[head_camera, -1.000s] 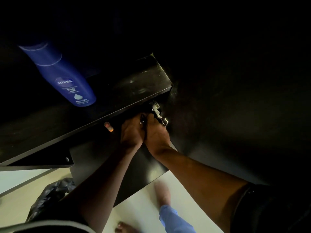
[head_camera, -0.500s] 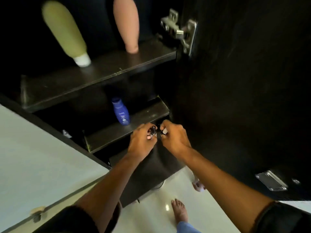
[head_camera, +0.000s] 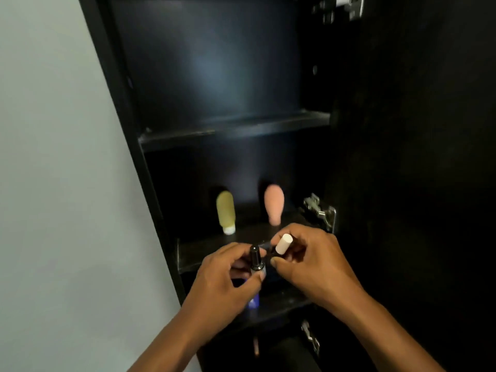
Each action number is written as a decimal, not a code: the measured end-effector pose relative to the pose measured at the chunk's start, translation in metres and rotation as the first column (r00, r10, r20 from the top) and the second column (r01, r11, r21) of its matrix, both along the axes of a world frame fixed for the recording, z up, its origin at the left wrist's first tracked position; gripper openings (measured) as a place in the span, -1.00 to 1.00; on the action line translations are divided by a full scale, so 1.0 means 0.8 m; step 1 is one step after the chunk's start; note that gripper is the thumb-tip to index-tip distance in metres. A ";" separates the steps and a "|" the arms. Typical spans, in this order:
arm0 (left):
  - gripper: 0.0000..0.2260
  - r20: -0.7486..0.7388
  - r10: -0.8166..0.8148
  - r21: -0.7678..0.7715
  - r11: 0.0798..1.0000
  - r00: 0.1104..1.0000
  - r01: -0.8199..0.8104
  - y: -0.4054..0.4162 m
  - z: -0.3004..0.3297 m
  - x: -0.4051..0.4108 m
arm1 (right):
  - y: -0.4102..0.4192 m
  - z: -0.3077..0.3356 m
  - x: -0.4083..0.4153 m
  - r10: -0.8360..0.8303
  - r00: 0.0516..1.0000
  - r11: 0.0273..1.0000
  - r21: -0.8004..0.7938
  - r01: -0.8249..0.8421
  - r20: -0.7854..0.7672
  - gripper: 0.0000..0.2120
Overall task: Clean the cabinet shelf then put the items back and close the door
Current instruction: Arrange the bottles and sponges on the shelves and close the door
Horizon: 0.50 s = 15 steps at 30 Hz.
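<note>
A tall black cabinet (head_camera: 126, 108) stands with its door (head_camera: 413, 157) swung wide to the right. My left hand (head_camera: 225, 280) grips a small bottle with a black cap (head_camera: 256, 260). My right hand (head_camera: 311, 261) pinches a small item with a cream cylindrical cap (head_camera: 283, 244). Both hands are held together in front of the middle shelf (head_camera: 198, 251). On that shelf a yellow-green squeeze bottle (head_camera: 226, 210) and a pink squeeze bottle (head_camera: 273, 204) stand cap down. A blue lotion bottle (head_camera: 253, 302) peeks out below my left hand on the lower shelf.
The upper shelf (head_camera: 233, 127) holds nothing visible. Metal hinges (head_camera: 319, 210) sit on the cabinet's right side by the middle shelf, with another hinge (head_camera: 310, 335) lower down. A pale wall (head_camera: 53, 183) fills the left.
The view has lifted from the low shelves and floor up to the cabinet's middle and upper shelves. Both hands rose with the small items from below the lower shelf to the middle shelf.
</note>
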<state>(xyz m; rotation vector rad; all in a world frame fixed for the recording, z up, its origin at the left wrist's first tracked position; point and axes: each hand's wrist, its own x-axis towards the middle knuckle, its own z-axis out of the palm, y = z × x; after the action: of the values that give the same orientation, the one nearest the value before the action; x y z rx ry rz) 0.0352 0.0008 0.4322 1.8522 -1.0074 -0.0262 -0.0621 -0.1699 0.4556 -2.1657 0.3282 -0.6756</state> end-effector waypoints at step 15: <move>-0.78 0.325 0.250 -0.216 0.959 0.912 -0.186 -0.013 0.293 0.071 | -0.044 0.251 0.108 -0.023 0.971 0.917 -0.381 0.116 0.239 -0.75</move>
<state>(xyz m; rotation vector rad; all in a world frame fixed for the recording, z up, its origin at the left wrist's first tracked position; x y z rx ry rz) 0.0919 -0.0093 0.6667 1.8252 -0.9957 0.5324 0.0242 -0.2051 0.6561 -2.4268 0.1545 -1.1025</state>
